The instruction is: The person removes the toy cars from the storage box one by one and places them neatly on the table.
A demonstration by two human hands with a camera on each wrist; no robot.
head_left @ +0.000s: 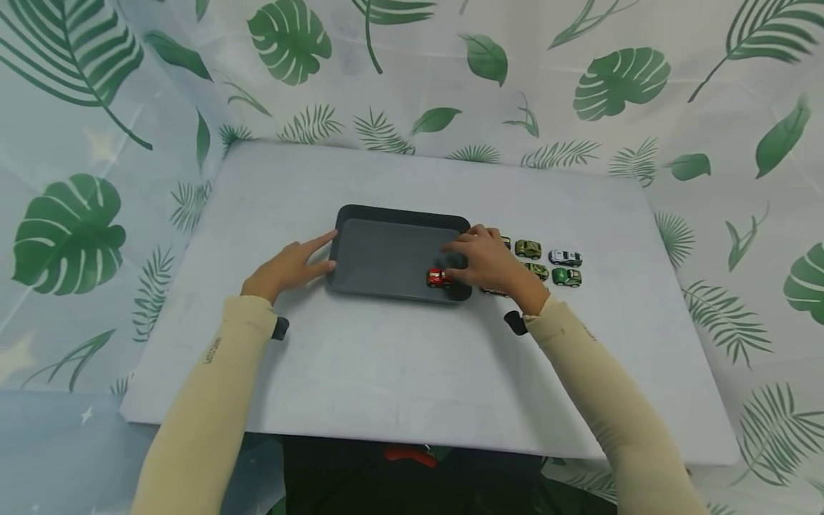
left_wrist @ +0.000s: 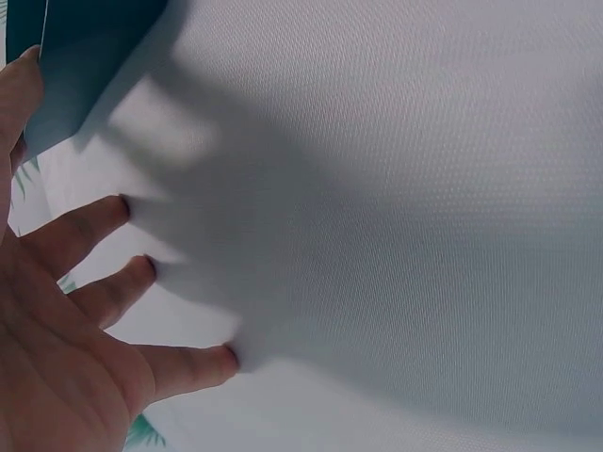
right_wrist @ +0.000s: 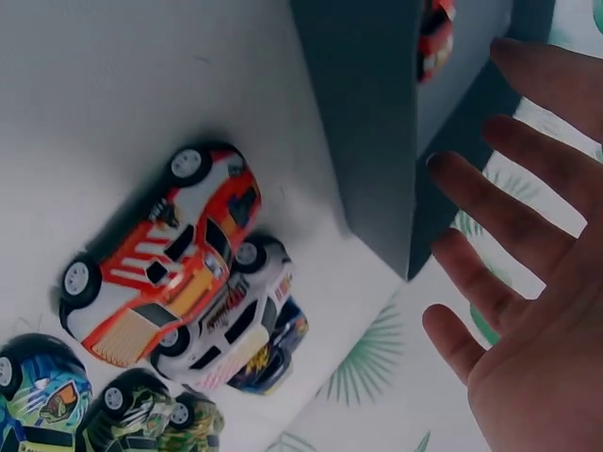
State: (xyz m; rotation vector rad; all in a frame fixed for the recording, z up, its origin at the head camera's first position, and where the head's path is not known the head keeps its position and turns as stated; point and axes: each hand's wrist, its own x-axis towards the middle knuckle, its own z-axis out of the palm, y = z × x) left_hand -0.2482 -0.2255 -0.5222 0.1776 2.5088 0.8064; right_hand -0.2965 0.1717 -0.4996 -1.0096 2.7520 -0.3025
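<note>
A dark grey rectangular tray (head_left: 380,257) lies on the white table. My left hand (head_left: 283,270) rests against its left side, thumb and forefinger at the edge. In the left wrist view the other fingers (left_wrist: 193,367) are spread with their tips down at the white tabletop. A small red toy car (head_left: 438,277) stands in the tray near the right end. My right hand (head_left: 486,259) hovers over the tray's right edge, right by that car. Its fingers (right_wrist: 528,231) are spread and hold nothing in the right wrist view, where the red car (right_wrist: 436,42) shows past the tray wall.
To the right of the tray several toy cars stand in rows, among them a camouflage car (head_left: 528,249), a white car (head_left: 565,257) and a green car (head_left: 566,277). The right forearm partly covers others. An orange-and-white car (right_wrist: 174,254) is closest to the tray.
</note>
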